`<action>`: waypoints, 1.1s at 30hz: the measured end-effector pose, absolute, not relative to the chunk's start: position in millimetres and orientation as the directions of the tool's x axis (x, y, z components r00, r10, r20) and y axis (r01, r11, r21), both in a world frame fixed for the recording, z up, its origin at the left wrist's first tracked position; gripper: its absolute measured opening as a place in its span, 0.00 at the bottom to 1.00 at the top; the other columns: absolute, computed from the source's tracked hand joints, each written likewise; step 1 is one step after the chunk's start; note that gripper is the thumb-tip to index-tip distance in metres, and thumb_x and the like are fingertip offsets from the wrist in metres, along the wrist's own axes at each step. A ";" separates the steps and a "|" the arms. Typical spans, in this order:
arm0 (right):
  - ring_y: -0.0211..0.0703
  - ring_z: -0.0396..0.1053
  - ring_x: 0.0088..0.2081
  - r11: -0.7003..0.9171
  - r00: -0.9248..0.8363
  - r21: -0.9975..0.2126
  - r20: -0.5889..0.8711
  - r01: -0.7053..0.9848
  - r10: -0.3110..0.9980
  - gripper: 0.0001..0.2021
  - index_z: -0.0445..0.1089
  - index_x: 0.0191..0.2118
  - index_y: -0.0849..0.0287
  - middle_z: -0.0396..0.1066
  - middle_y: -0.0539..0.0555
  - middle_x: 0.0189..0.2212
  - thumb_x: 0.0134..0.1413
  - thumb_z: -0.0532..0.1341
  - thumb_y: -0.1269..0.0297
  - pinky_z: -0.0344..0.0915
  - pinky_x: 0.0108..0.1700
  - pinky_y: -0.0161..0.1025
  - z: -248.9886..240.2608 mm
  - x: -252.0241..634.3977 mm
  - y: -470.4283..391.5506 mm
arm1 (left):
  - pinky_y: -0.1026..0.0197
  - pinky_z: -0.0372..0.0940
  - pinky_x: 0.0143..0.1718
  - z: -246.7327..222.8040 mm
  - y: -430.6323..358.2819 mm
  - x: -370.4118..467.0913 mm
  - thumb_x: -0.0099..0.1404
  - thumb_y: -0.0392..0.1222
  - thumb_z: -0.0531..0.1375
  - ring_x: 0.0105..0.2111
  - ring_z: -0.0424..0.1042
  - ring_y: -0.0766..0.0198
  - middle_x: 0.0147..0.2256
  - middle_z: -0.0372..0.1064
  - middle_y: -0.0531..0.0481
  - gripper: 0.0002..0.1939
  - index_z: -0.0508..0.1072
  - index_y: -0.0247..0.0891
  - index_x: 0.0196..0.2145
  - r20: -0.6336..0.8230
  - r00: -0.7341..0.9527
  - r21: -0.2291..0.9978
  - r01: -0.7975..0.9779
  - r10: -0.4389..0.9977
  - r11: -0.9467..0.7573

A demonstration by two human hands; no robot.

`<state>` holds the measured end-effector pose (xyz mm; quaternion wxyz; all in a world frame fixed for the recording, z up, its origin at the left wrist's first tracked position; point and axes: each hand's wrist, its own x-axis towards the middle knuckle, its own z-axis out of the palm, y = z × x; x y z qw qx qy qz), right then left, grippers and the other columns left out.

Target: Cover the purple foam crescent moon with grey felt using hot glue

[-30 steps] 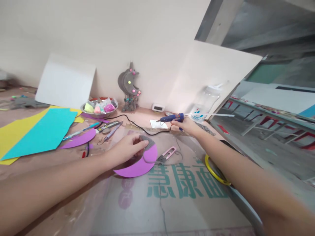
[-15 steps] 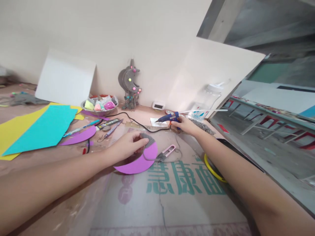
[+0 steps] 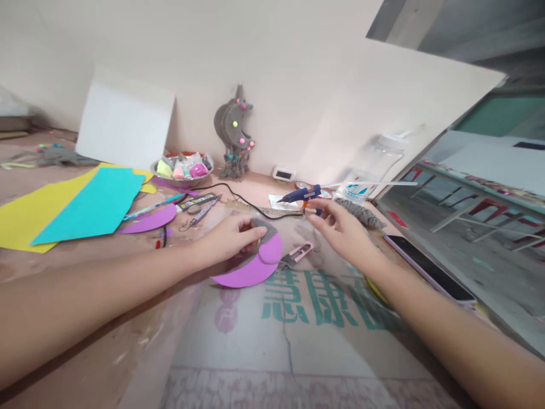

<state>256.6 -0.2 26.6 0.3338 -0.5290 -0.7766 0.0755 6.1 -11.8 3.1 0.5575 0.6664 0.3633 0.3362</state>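
Pinched in my left hand (image 3: 238,238) is a purple foam crescent (image 3: 251,271), its upper tip wrapped in grey yarn. A strand of the yarn loops loosely across the purple face. My right hand (image 3: 338,227) has its fingers apart just beside a blue hot glue gun (image 3: 300,195), whose nozzle points left over a small white sheet (image 3: 281,202). A white glue stick (image 3: 370,183) sticks out of the gun's back. Pink-handled thread snips (image 3: 300,254) lie right of the crescent.
A grey yarn bundle (image 3: 360,213) and a clear bottle (image 3: 378,162) stand to the right, near a phone (image 3: 430,267). Behind are a finished grey moon ornament (image 3: 233,128) and a metal bowl (image 3: 183,176). Turquoise foam sheets (image 3: 91,207), pens and a cutter lie left.
My right hand has let go of the glue gun and drawn slightly back from it. My left hand still pinches the crescent. The view has shifted, bringing more of the phone into sight.
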 end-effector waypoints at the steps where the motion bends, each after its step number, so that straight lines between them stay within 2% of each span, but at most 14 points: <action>1: 0.44 0.69 0.38 0.394 -0.245 -0.607 0.317 0.690 0.916 0.19 0.62 0.52 0.56 0.69 0.58 0.47 0.56 0.56 0.54 0.68 0.40 0.44 24.7 245.4 -11.5 | 0.68 0.49 0.19 2.3 -11.4 6.0 0.63 0.46 0.55 0.16 0.53 0.75 0.18 0.55 0.59 0.14 0.60 0.36 0.24 0.041 0.508 0.991 0.086 0.860 -0.098; 3: 0.35 0.67 0.27 0.260 -0.304 -0.777 0.093 0.574 0.948 0.20 0.58 0.52 0.54 0.68 0.56 0.46 0.56 0.56 0.52 0.66 0.26 0.36 20.3 226.1 -30.7 | 0.68 0.48 0.18 1.1 -11.0 5.9 0.63 0.47 0.55 0.16 0.53 0.75 0.18 0.56 0.59 0.14 0.61 0.36 0.25 0.041 0.497 0.994 0.068 0.867 -0.086; 5: 0.31 0.61 0.19 0.104 -0.311 -0.833 -0.085 0.544 0.947 0.19 0.57 0.47 0.54 0.69 0.51 0.33 0.53 0.58 0.49 0.59 0.17 0.31 16.8 214.0 -43.0 | 0.69 0.49 0.18 0.5 -11.0 6.0 0.63 0.47 0.56 0.16 0.54 0.75 0.18 0.56 0.59 0.14 0.61 0.36 0.25 0.046 0.468 0.994 0.065 0.882 -0.086; 8: 0.31 0.58 0.17 -0.005 -0.341 -0.865 -0.203 0.502 0.918 0.18 0.56 0.41 0.55 0.62 0.44 0.22 0.51 0.60 0.50 0.54 0.15 0.29 14.8 209.2 -49.0 | 0.69 0.49 0.18 -0.3 -11.1 6.5 0.63 0.47 0.56 0.16 0.54 0.75 0.18 0.56 0.59 0.15 0.60 0.36 0.24 0.063 0.434 0.994 0.052 0.899 -0.095; 11: 0.32 0.58 0.19 0.077 -0.393 -0.837 -0.171 0.542 0.904 0.13 0.62 0.38 0.57 0.62 0.44 0.20 0.52 0.59 0.54 0.55 0.19 0.30 15.4 211.5 -47.9 | 0.69 0.49 0.17 -2.4 -10.9 6.8 0.63 0.45 0.56 0.15 0.53 0.76 0.17 0.55 0.59 0.15 0.59 0.36 0.23 0.062 0.445 0.994 0.054 0.893 -0.095; 14: 0.35 0.63 0.24 0.267 -0.436 -0.723 -0.051 0.637 0.899 0.10 0.70 0.37 0.57 0.68 0.48 0.23 0.54 0.59 0.57 0.59 0.26 0.33 17.5 212.3 -47.9 | 0.69 0.48 0.17 -5.3 -10.7 5.9 0.63 0.46 0.55 0.15 0.52 0.76 0.17 0.55 0.59 0.14 0.59 0.37 0.24 0.048 0.470 0.996 0.044 0.882 -0.077; 19: 0.38 0.69 0.32 0.455 -0.476 -0.607 0.140 0.651 0.868 0.09 0.74 0.31 0.57 0.74 0.51 0.29 0.56 0.57 0.61 0.64 0.36 0.36 25.6 209.2 -51.8 | 0.68 0.50 0.18 -3.2 -9.6 3.3 0.64 0.47 0.54 0.16 0.54 0.75 0.18 0.56 0.58 0.14 0.60 0.37 0.24 0.079 0.499 0.974 0.144 0.863 -0.173; 21: 0.39 0.70 0.32 0.436 -0.431 -0.641 0.176 0.632 0.885 0.10 0.73 0.31 0.57 0.74 0.52 0.30 0.57 0.57 0.60 0.64 0.36 0.36 28.1 208.0 -52.4 | 0.68 0.51 0.19 -0.1 -9.7 3.1 0.64 0.47 0.54 0.17 0.55 0.74 0.18 0.57 0.57 0.14 0.61 0.37 0.24 0.083 0.508 0.959 0.193 0.857 -0.208; 23: 0.39 0.70 0.30 0.366 -0.388 -0.737 0.152 0.569 0.909 0.11 0.72 0.31 0.57 0.74 0.52 0.30 0.57 0.56 0.59 0.65 0.35 0.36 28.8 207.1 -52.1 | 0.67 0.53 0.20 2.2 -10.4 3.4 0.64 0.47 0.54 0.17 0.56 0.73 0.19 0.58 0.57 0.14 0.62 0.36 0.24 0.085 0.515 0.949 0.220 0.853 -0.227; 25: 0.37 0.68 0.25 0.282 -0.347 -0.815 0.107 0.505 0.932 0.11 0.70 0.31 0.58 0.71 0.50 0.23 0.57 0.56 0.58 0.65 0.30 0.35 28.5 206.3 -51.3 | 0.67 0.54 0.20 3.3 -11.4 3.7 0.63 0.47 0.53 0.17 0.57 0.73 0.19 0.59 0.57 0.14 0.62 0.36 0.24 0.081 0.529 0.945 0.228 0.845 -0.233; 28: 0.34 0.61 0.19 0.232 -0.292 -0.839 0.092 0.493 0.952 0.10 0.69 0.31 0.57 0.63 0.45 0.15 0.55 0.57 0.58 0.60 0.24 0.33 28.4 204.7 -50.4 | 0.67 0.54 0.19 4.3 -12.9 4.0 0.63 0.47 0.53 0.17 0.59 0.72 0.18 0.60 0.56 0.13 0.63 0.36 0.25 0.081 0.544 0.932 0.255 0.835 -0.256; 33: 0.36 0.65 0.24 0.244 -0.246 -0.840 0.137 0.484 0.960 0.08 0.69 0.29 0.58 0.69 0.49 0.24 0.53 0.59 0.59 0.63 0.28 0.34 29.4 203.5 -49.0 | 0.68 0.55 0.20 5.6 -12.4 3.9 0.63 0.46 0.53 0.19 0.60 0.72 0.19 0.62 0.55 0.13 0.63 0.36 0.25 0.086 0.561 0.917 0.279 0.824 -0.285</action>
